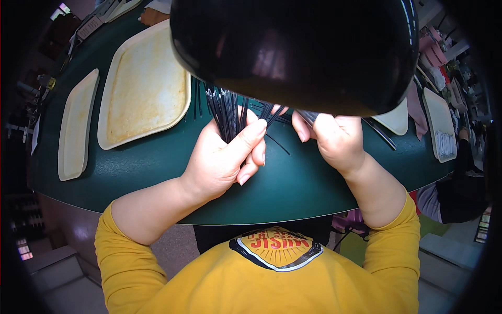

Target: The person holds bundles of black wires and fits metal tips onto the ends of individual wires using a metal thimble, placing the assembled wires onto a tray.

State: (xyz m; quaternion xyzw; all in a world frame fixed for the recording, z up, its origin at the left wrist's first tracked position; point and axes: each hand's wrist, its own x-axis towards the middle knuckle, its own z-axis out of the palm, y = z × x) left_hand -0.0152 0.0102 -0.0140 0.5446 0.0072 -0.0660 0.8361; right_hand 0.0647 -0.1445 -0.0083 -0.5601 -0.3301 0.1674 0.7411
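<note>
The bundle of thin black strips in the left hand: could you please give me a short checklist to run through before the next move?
1. Left hand has a closed grip on the bundle of thin black strips: ok.
2. Strip ends fan out unevenly above the fist, so the bundle is not squared: not ok.
3. Right hand pinches something dark at its fingertips; what exactly is hidden under the black rounded object: cannot tell.
4. Loose black strips lie on the green table between the hands, within reach: ok.
5. Large cream tray sits beside the left hand, nothing in it: ok.
</note>
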